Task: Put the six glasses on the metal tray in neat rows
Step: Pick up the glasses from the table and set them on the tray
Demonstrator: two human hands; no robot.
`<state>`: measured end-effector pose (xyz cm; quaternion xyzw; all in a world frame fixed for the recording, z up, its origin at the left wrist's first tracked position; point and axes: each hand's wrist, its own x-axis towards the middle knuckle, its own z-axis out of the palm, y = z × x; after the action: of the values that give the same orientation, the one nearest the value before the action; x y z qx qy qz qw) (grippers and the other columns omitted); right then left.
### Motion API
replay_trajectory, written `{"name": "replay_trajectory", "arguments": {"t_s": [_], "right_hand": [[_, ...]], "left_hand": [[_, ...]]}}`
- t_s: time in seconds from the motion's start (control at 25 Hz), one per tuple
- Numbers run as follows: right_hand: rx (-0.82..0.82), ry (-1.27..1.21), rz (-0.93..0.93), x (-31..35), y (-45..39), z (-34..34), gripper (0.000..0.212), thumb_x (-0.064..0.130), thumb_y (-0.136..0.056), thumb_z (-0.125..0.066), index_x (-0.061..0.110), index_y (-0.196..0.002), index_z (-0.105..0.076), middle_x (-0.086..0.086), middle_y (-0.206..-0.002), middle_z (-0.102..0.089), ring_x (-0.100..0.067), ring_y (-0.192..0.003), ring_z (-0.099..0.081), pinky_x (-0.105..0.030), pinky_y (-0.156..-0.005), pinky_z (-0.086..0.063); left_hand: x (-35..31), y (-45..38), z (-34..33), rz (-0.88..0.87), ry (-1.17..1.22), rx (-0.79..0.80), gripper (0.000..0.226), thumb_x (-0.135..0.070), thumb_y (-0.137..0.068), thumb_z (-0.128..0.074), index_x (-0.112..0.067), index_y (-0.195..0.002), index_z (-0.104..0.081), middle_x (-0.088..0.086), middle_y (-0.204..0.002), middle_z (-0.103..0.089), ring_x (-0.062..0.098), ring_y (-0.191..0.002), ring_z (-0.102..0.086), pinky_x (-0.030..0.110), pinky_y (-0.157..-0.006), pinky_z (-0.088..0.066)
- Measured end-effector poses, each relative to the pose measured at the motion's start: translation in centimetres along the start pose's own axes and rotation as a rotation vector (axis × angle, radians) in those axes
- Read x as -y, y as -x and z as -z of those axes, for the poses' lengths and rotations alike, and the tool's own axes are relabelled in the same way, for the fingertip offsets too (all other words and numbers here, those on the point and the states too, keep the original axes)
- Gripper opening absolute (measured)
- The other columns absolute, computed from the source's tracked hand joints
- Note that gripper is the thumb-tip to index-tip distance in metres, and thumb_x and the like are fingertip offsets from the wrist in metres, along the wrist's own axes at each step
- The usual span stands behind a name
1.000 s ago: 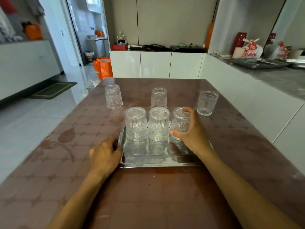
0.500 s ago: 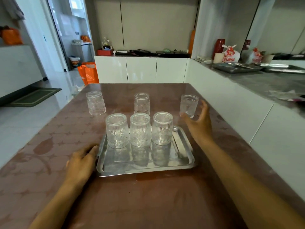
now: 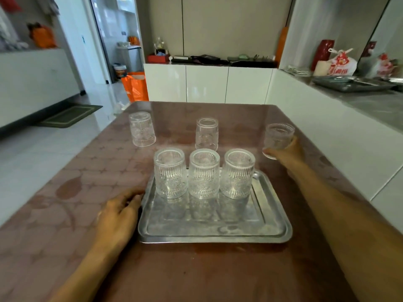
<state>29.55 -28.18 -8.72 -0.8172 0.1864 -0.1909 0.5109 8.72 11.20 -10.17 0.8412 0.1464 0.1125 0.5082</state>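
Observation:
A metal tray [image 3: 218, 233] lies on the brown table in front of me. Three ribbed glasses stand upside down in a row along its far side: left [image 3: 170, 173], middle [image 3: 204, 173], right [image 3: 237, 172]. Behind the tray, two more upturned glasses stand on the table, one at far left [image 3: 142, 128] and one in the middle [image 3: 206, 133]. My right hand [image 3: 287, 152] is shut on an upright glass [image 3: 278, 139] at the table's right side. My left hand [image 3: 118, 216] rests flat against the tray's left edge, holding nothing.
The brown patterned table [image 3: 65, 192] runs to a far edge beyond the glasses. A white counter [image 3: 327, 131] stands close along the right side, with a dark tray and bags on top. White cabinets stand behind, and an orange bag [image 3: 135, 86] sits on the floor.
My right hand let go of the right tray glass, reached to the far right and closed around the upright glass there. The left hand stayed at the tray's edge.

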Motion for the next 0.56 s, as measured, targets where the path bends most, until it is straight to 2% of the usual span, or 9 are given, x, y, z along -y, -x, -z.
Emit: {"name": "replay_trajectory", "arguments": {"t_s": [0.08,0.16,0.2,0.32,0.44,0.52,0.56], "right_hand": [[-0.069,-0.068,0.043,1.6,1.5,1.5,0.078,0.029,-0.061,-0.090,0.017,-0.129,-0.053,-0.006,-0.124,-0.065,-0.017,-0.094,-0.058,-0.027,-0.074,-0.047],[-0.077,-0.114,0.158,4.2,3.8,3.7,0.070,0.036,-0.064,-0.086,0.022,-0.126,-0.058,-0.005,-0.122,-0.068,-0.015,-0.091,-0.063,-0.027,-0.072,-0.050],[-0.019,-0.134,0.233,5.8,5.3,5.0,0.065,0.040,-0.063,-0.084,0.027,-0.122,-0.061,-0.002,-0.117,-0.070,-0.012,-0.086,-0.067,-0.025,-0.067,-0.053],[0.328,-0.228,0.431,11.6,11.6,8.1,0.064,0.045,-0.057,-0.087,0.038,-0.114,-0.059,0.011,-0.108,-0.067,0.001,-0.082,-0.070,-0.017,-0.057,-0.056],[0.551,-0.324,0.433,15.5,17.3,7.0,0.076,0.046,-0.040,-0.093,0.030,-0.106,-0.057,-0.002,-0.107,-0.068,-0.016,-0.085,-0.073,-0.032,-0.059,-0.061],[0.632,-0.336,0.387,16.3,20.4,5.0,0.078,0.040,-0.042,-0.095,0.020,-0.105,-0.054,-0.011,-0.109,-0.067,-0.026,-0.087,-0.072,-0.040,-0.060,-0.061],[0.636,-0.283,0.395,16.3,21.7,4.0,0.076,0.038,-0.047,-0.095,0.020,-0.106,-0.052,-0.011,-0.109,-0.066,-0.024,-0.087,-0.070,-0.037,-0.058,-0.061]], "left_hand": [[-0.9,0.4,-0.1,-0.002,-0.009,0.021,0.045,-0.053,-0.074,-0.045,-0.040,-0.109,-0.071,-0.010,-0.105,-0.076,0.018,-0.103,-0.069,0.050,-0.098,-0.052],[-0.7,0.5,-0.1,0.000,0.013,0.020,0.046,-0.048,-0.076,-0.045,-0.034,-0.111,-0.072,-0.006,-0.105,-0.077,0.021,-0.103,-0.070,0.050,-0.101,-0.050],[-0.7,0.6,-0.1,0.004,0.010,0.007,0.045,-0.044,-0.078,-0.045,-0.031,-0.111,-0.073,-0.003,-0.106,-0.077,0.022,-0.103,-0.070,0.050,-0.102,-0.048],[-1.3,0.9,-0.1,0.023,0.005,-0.016,0.042,-0.036,-0.079,-0.046,-0.029,-0.110,-0.074,0.000,-0.107,-0.078,0.024,-0.105,-0.069,0.049,-0.106,-0.045],[-1.5,1.1,0.3,0.035,-0.018,-0.010,0.039,-0.028,-0.079,-0.049,-0.031,-0.109,-0.074,-0.003,-0.102,-0.079,0.022,-0.103,-0.070,0.047,-0.106,-0.046],[-1.2,1.2,0.5,0.026,-0.036,-0.008,0.038,-0.022,-0.078,-0.052,-0.032,-0.107,-0.074,-0.009,-0.096,-0.077,0.021,-0.103,-0.069,0.047,-0.108,-0.043],[-1.3,1.3,0.6,0.027,-0.040,-0.006,0.038,-0.019,-0.078,-0.053,-0.034,-0.106,-0.074,-0.014,-0.091,-0.075,0.019,-0.103,-0.069,0.048,-0.110,-0.041]]}}
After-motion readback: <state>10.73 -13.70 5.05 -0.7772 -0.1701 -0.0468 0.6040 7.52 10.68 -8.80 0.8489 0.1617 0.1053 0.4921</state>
